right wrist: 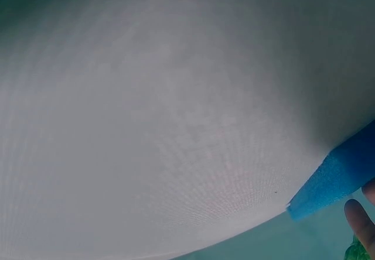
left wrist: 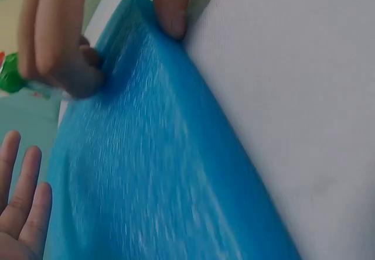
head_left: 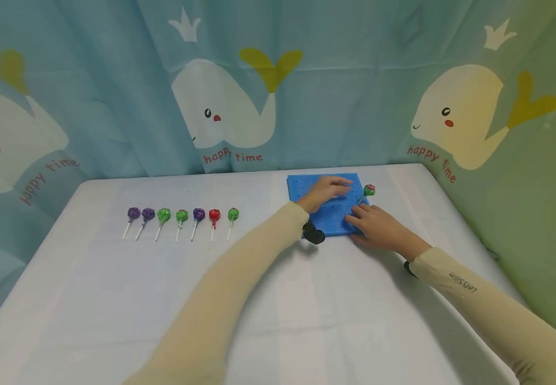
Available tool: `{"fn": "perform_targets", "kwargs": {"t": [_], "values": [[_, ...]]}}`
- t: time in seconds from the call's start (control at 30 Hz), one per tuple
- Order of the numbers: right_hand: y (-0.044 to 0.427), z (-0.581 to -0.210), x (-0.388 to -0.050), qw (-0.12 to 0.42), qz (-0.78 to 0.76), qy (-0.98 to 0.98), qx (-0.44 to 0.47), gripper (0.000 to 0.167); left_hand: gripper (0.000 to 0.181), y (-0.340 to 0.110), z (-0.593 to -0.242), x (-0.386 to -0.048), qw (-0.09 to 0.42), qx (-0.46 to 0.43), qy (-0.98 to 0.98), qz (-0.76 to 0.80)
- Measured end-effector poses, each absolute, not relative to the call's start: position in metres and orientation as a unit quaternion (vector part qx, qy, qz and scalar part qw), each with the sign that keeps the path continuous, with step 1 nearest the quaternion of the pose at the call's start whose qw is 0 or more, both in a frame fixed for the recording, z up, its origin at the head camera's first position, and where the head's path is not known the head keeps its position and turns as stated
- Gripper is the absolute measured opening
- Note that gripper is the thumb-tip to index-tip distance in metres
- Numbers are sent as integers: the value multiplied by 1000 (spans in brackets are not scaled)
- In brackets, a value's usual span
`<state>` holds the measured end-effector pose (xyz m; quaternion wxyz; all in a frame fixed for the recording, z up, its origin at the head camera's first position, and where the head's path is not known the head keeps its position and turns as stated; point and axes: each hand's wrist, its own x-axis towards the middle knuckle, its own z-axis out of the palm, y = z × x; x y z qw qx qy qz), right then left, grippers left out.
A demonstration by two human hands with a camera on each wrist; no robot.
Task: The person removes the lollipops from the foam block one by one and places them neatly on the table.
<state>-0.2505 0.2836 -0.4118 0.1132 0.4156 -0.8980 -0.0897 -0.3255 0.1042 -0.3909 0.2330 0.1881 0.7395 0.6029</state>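
A blue foam board (head_left: 337, 220) with rows of small holes lies on the table. At its right side a lollipop (head_left: 369, 190) in a green and red wrapper leans outward; its lower stick is partly hidden by fingers. My right hand (head_left: 376, 227) grips the board's near right corner. In the left wrist view, its thumb (left wrist: 171, 11) is against the board's edge and its bent fingers (left wrist: 58, 49) press on top, beside the lollipop's stick. Over the board's far part hovers my left hand (head_left: 327, 192), fingers extended and holding nothing.
On the left of the white table (head_left: 90, 299) several lollipops stand out in a row, including a purple one (head_left: 134, 213), a green one (head_left: 164, 215) and a red one (head_left: 214, 215). A whale-print curtain (head_left: 345, 117) hangs behind the table and along its sides.
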Motion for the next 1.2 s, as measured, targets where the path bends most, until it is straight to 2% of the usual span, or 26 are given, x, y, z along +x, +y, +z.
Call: {"fn": "perform_targets", "kwargs": {"t": [0.2, 0.4, 0.53, 1.0, 1.2], "values": [[284, -410, -251, 129, -84, -891, 427, 39, 42, 123, -393, -328, 233, 223, 762, 562], [283, -410, -250, 129, -86, -891, 428, 39, 49, 133, -390, -330, 291, 239, 752, 542], [284, -411, -251, 130, -86, -890, 429, 39, 50, 136, -390, -331, 307, 233, 754, 531], [285, -412, -251, 122, -91, -893, 424, 41, 45, 138, -396, -347, 308, 274, 752, 514], [285, -412, -251, 120, -87, -894, 423, 41, 44, 135, -399, -349, 299, 258, 764, 511]]}}
